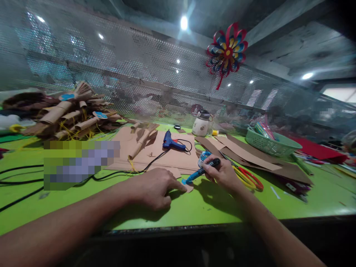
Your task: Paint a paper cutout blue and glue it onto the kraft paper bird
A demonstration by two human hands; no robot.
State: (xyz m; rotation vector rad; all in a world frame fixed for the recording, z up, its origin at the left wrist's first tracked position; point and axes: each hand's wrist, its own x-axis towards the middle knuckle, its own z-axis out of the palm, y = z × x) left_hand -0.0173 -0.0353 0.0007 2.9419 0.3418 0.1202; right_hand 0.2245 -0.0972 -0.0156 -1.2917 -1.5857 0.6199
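Observation:
My right hand [219,172] is closed around a blue marker [198,173], held like a pen with its tip pointing down and left. The tip meets a small brown paper piece [189,188] that has a blue patch on it. My left hand [154,189] stretches its index finger onto the left edge of this piece, pressing it to the table, while its other fingers curl loosely and hold nothing. Just behind the marker stands a roll of clear blue tape [204,157], partly hidden by my right hand. Scissors with yellow and red handles [250,178] lie right of that hand.
A blue glue gun [174,142] with a black cord [151,163] rests on brown paper sheets [178,157]. Rolled brown paper bundles [66,115] are heaped at left. Behind are a bottle [200,124] and a green basket [272,144]. The green table [205,217] ends in front.

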